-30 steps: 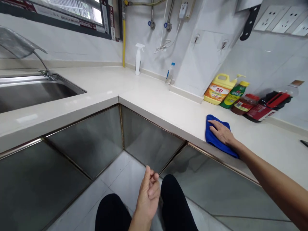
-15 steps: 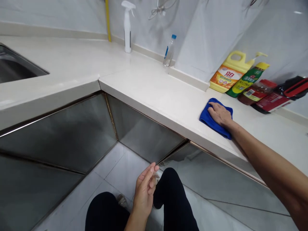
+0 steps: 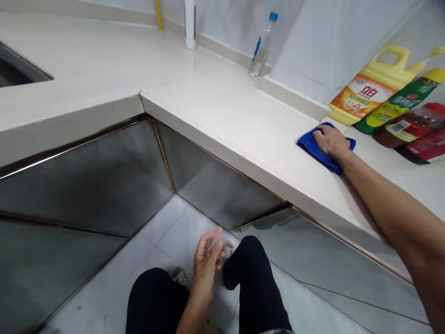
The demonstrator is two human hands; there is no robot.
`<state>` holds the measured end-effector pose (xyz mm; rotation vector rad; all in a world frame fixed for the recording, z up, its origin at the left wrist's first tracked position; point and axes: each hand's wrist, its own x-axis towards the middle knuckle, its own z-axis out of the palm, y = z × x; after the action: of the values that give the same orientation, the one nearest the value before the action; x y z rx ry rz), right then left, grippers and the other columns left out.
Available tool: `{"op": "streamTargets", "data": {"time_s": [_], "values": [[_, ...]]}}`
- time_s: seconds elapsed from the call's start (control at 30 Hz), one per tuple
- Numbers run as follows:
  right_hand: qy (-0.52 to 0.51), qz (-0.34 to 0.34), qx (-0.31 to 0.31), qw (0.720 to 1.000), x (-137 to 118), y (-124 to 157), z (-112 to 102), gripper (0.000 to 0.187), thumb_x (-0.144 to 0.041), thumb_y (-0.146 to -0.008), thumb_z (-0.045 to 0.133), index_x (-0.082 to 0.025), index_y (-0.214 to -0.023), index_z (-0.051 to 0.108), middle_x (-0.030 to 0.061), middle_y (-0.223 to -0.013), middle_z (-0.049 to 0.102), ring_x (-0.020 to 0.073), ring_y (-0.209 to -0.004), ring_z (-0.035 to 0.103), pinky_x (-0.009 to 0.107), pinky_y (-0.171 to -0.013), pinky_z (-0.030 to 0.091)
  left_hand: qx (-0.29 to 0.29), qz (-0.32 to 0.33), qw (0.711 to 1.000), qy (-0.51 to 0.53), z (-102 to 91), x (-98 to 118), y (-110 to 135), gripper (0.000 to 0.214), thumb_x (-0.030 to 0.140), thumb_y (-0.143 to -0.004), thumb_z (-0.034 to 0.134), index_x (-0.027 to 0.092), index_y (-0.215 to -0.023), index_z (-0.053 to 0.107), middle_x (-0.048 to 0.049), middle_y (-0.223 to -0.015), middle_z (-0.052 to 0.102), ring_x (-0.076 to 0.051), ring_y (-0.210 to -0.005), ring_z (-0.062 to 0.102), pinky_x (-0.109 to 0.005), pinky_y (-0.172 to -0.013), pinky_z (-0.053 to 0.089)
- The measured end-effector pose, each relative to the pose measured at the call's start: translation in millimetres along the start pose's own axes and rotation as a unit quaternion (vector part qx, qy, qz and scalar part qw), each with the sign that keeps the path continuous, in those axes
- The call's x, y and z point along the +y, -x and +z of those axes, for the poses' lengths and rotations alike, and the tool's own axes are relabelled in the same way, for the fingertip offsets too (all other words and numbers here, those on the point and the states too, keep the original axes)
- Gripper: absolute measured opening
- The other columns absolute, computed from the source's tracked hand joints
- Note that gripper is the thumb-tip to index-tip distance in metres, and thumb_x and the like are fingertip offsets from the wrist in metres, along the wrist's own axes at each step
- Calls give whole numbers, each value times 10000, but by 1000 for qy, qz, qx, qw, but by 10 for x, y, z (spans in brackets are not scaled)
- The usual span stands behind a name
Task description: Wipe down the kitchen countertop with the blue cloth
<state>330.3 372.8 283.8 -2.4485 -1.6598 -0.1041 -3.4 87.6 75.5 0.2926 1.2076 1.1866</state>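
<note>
My right hand (image 3: 332, 141) presses on a folded blue cloth (image 3: 318, 148), its fingers curled on the cloth against the white countertop (image 3: 222, 111). Part of the cloth lies hidden under the palm. Just behind it stand a yellow detergent jug (image 3: 368, 86) and a green bottle with a yellow cap (image 3: 399, 102). Below the counter, my left hand (image 3: 206, 255) hangs in the air above my knees, fingers loosely apart and slightly blurred, with nothing visible in them.
A red-lidded jar (image 3: 410, 125) and another red-labelled container (image 3: 431, 144) stand at the right. Along the wall are a clear water bottle (image 3: 262, 48) and a white bottle (image 3: 190, 25). A sink (image 3: 21, 69) is at far left, with glossy cabinet doors (image 3: 86, 185) below.
The view has shifted down and closer. My right hand and the cloth have slid away from the counter's front edge, toward the bottles. My left hand's fingers have parted from a pinch-like pose.
</note>
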Motion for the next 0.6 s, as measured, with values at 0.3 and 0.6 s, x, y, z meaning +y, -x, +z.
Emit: {"op": "streamTargets", "data": {"time_s": [0.3,0.6], "values": [[-12,2,5,1000,-56,3,22,556,-383,-1042,328,-94,-1429,602,295,-1496,530,390,-1357,512,538,-1032,369,21,-22,996,82,-210,61,185,664,598,-558,957,173,-1049,818,-159,-1178,754,-80,-722,556,-142,-542,383],[-7,-70,-5,997,29,435,-37,570,-325,-1030,278,-67,-1454,560,254,-1541,505,361,-1371,491,547,-1109,369,11,5,990,141,-78,338,701,583,488,-434,1038,194,-835,735,24,-748,619,-60,-630,502,-148,-519,378]]}}
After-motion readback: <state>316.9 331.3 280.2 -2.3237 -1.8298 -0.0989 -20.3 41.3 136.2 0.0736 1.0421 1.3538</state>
